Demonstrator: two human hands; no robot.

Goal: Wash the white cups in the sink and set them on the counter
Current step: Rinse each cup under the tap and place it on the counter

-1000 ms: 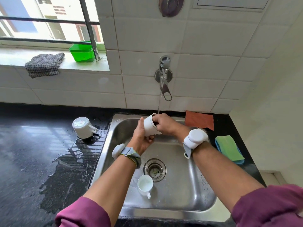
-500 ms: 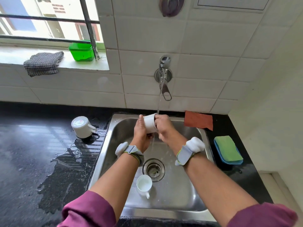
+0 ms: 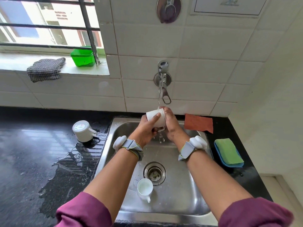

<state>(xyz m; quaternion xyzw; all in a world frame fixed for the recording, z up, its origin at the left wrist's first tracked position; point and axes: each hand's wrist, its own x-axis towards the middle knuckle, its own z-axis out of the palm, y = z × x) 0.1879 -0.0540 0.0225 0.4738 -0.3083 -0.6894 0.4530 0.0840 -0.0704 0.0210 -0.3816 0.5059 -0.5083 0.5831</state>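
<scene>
Under the wall-mounted chrome tap (image 3: pixel 162 79), a small white ceramic cup (image 3: pixel 155 117) is held above the back of the stainless steel sink (image 3: pixel 193 185), where the thin stream of water (image 3: pixel 159 95) meets its upper end. The cup is tilted, its long axis running roughly left to right. It is clasped from both sides: the left hand (image 3: pixel 145 130) is wrapped around its near wall with a finger laid across it, and the right hand (image 3: pixel 171 125) is closed against its right end; water drips below. A second white cup (image 3: pixel 144 189) stands upright in the sink basin just beside the round metal drain (image 3: pixel 155 173), nearer the left arm, apparently unwashed. A third white cup (image 3: pixel 82 131) is set upside down on the wet black stone worktop (image 3: pixel 32 153), left of the sink, so the next placement is judged to be leftward.
</scene>
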